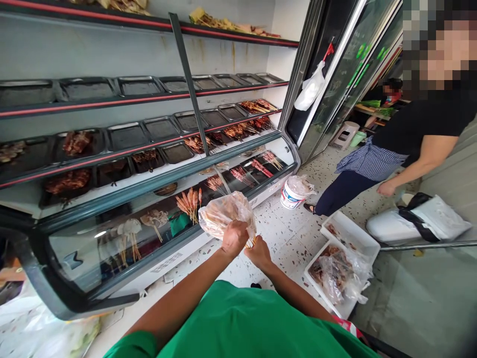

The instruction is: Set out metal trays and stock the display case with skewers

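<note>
In front of me, beside the front of the display case, is a clear plastic bag of skewers with pale food inside. My left hand is closed on the bag's side near its end. My right hand is closed at the same end, where several thin wooden stick ends show between the two hands. Its fingertips are partly hidden, but they appear to pinch those sticks. Behind the case's curved glass, orange meat skewers lie just beyond the bag.
The refrigerated display case holds metal trays and several skewers. A white bucket stands on the speckled floor. White foam boxes with bagged meat sit at right. A person in black passes behind them, near a tied white sack.
</note>
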{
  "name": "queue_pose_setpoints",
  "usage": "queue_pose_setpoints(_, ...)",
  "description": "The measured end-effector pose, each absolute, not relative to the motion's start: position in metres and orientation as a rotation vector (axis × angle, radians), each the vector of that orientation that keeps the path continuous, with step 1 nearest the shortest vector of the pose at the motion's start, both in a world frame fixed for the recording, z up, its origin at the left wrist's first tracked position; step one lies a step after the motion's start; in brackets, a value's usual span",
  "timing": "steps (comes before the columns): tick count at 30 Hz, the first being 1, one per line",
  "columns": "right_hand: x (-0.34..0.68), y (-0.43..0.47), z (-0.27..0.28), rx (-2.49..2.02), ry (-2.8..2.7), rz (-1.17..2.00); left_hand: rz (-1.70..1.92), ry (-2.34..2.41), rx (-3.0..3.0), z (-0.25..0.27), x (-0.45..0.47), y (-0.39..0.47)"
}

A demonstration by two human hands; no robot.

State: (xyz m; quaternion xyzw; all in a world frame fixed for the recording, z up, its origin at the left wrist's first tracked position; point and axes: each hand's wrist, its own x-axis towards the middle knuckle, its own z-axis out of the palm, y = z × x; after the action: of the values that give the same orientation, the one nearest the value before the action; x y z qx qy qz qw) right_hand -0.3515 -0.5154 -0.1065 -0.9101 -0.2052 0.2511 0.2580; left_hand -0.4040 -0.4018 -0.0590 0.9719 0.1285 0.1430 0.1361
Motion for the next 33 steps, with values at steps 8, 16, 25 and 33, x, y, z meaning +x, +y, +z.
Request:
queue_pose_setpoints(8, -0.353, -0.513, -0.106, -2.437, -0.566, 0.703, 0.45, 0.645, 2.398, -0.061, -0.412, -0.396)
queue_pose_setpoints(16, -0.347, -0.507, -0.114, -2.41, -0.548, 0.718, 0.664, 0.519, 2.621, -0.038, -0.422, -0.372)
queue_pose_setpoints(25, -0.335, -0.525, -0.123, -2.44, -0.603, 0.684, 0.138, 0.49, 2.884, -0.034, -0.436, -0.394)
queue_pose_setpoints(33, -0.326, -0.548, -0.136, -2.491, -0.6, 0.695, -0.028, 0.375, 2.242, -0.003, -0.422, -0.385)
